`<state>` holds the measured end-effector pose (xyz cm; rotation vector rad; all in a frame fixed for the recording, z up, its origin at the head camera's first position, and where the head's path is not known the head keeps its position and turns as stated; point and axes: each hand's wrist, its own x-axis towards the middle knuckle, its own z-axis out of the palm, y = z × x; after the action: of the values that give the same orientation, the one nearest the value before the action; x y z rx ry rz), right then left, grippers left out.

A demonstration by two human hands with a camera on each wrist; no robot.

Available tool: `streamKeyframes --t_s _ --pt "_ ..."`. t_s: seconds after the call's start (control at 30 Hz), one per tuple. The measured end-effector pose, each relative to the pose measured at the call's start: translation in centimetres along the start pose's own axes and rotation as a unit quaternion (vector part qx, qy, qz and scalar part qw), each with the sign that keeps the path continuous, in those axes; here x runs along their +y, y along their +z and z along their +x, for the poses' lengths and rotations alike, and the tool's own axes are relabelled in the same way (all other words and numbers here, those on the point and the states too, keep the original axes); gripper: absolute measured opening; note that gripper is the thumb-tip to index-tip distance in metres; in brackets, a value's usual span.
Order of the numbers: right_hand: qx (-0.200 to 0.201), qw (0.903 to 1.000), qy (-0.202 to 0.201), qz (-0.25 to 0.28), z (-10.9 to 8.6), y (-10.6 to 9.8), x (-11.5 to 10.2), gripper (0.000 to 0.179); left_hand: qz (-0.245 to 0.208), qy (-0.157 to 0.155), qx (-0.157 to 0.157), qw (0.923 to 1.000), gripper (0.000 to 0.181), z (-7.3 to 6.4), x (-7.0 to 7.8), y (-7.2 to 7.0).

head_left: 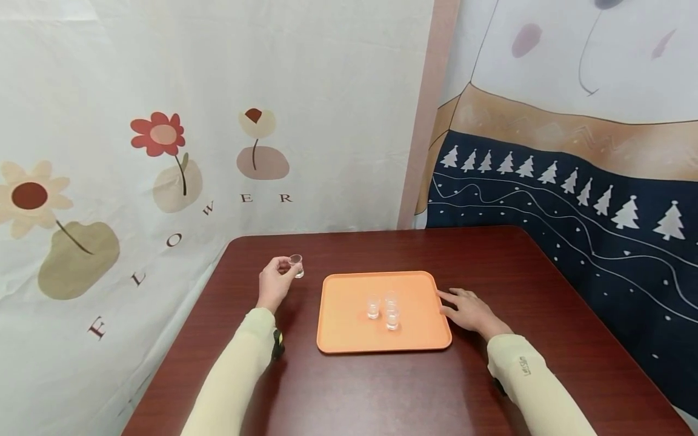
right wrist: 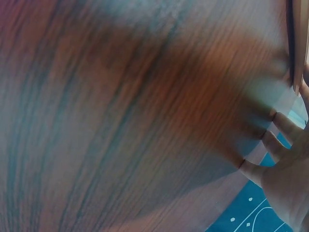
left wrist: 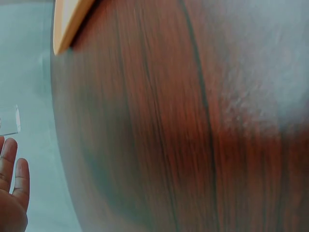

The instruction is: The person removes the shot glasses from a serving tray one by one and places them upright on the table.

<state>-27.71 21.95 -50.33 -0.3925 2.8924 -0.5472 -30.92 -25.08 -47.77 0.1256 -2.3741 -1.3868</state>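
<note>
Left of the orange tray, my left hand pinches a small clear shot glass between thumb and fingers. The left wrist view catches part of that glass beside the fingertips. On the tray stand three more clear shot glasses: one to the left, one at the front and one behind it, partly overlapped. My right hand is spread at the tray's right edge, its fingertips at the rim. In the right wrist view, several fingertips of this hand rest on the table.
The dark red-brown wooden table lies under everything. A white cloth with printed flowers hangs behind and to the left. On the right hangs a dark blue cloth with white trees, close to the table's edge.
</note>
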Motion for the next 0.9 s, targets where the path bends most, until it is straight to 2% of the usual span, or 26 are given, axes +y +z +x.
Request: streamKeyframes --t_s 0.2,0.37,0.57,0.7,0.9 --pt "0.001 1.0000 0.006 -0.001 0.0 0.1 0.0 0.054 0.018 -0.023 0.018 0.9994 0.038 0.8 -1.4 -0.3" --pt "-0.002 1.0000 0.006 0.003 -0.1 0.0 -0.2 0.055 0.030 -0.042 0.027 0.9983 0.037 0.7 -2.6 -0.4" --pt "-0.005 1.0000 0.003 0.003 0.0 0.1 -0.2 0.055 0.037 -0.060 0.015 0.9974 0.040 0.2 -3.8 -0.2" --pt "-0.003 1.0000 -0.002 0.002 0.1 0.1 -0.1 0.055 0.046 -0.065 0.008 0.9968 0.043 0.1 -4.1 -0.1" --pt "-0.003 1.0000 0.001 -0.005 0.1 0.1 0.1 0.054 0.043 -0.075 -0.022 0.9960 0.043 0.2 -4.2 0.0"
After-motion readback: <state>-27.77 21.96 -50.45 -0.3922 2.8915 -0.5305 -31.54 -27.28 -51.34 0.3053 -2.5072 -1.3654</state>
